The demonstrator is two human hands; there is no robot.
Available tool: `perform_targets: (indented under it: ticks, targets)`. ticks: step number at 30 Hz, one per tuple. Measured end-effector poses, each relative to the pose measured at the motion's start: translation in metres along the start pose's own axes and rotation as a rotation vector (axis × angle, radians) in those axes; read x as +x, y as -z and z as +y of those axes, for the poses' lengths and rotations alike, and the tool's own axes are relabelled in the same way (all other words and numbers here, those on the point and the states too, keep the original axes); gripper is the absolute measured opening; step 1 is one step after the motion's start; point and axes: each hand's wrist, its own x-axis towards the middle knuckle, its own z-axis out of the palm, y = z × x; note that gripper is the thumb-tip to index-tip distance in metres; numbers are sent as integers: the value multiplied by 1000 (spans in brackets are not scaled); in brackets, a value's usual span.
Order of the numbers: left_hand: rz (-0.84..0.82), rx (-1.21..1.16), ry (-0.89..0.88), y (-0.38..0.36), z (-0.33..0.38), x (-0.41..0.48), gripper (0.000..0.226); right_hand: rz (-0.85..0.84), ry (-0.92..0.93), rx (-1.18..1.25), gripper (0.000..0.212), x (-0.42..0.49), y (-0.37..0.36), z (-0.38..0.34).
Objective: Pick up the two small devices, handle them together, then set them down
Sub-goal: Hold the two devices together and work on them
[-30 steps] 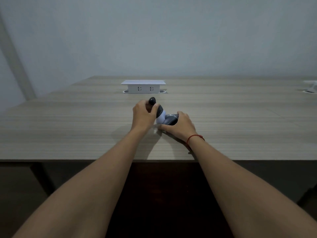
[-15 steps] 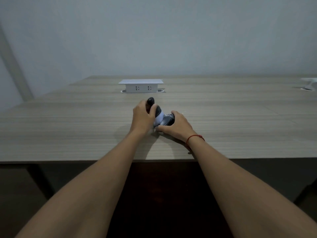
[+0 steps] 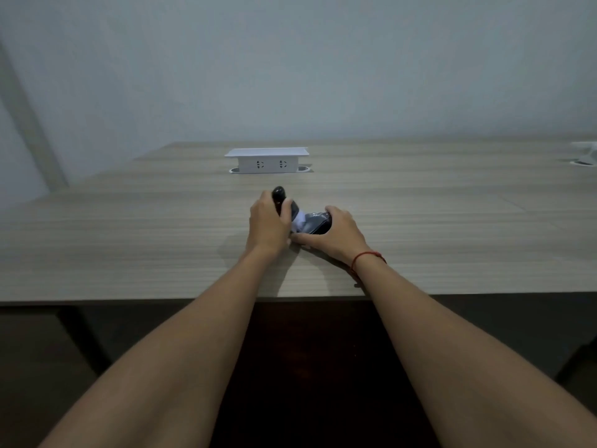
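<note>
Two small dark devices meet at the middle of the wooden table (image 3: 129,240). My left hand (image 3: 266,226) is closed around the left device (image 3: 280,196), a black, rounded piece whose top sticks up past my fingers. My right hand (image 3: 336,236) grips the right device (image 3: 315,223), a dark glossy piece lying low near the tabletop. A white part (image 3: 298,218) shows between them where they touch. Most of both devices is hidden by my fingers. A red string circles my right wrist.
A white pop-up socket box (image 3: 267,160) stands on the table behind my hands. Another white fitting (image 3: 584,153) sits at the far right edge. The table's near edge runs under my forearms, with dark space below. A pale wall rises behind.
My hands and the two devices have stayed together in nearly the same place; the view has shifted slightly.
</note>
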Motion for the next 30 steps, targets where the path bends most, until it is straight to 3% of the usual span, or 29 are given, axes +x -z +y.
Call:
perform_targets:
  ticks: [3,5,9,15,18,22,30]
  targets:
    - [-11,91,49,3,-13,-1,26,4,9,-11,106,-5,1,-1]
    - [-3,71,78,5,-13,3,28,-38,32,3,110,-6,4,-2]
    - [47,-4,88,9,2,10,30,-124,25,104,100,-7,17,4]
    - [11,28,19,2,4,-3,24,-6,77,-33,68,-6,14,11]
    - [11,94,105,8,-6,-3,27,-5,57,25,66,-5,12,12]
    - [113,4,125,17,-1,1,30,-19,44,50,66,-5,11,12]
    - [5,114,122,12,-6,4,28,-30,78,48,58,-6,14,10]
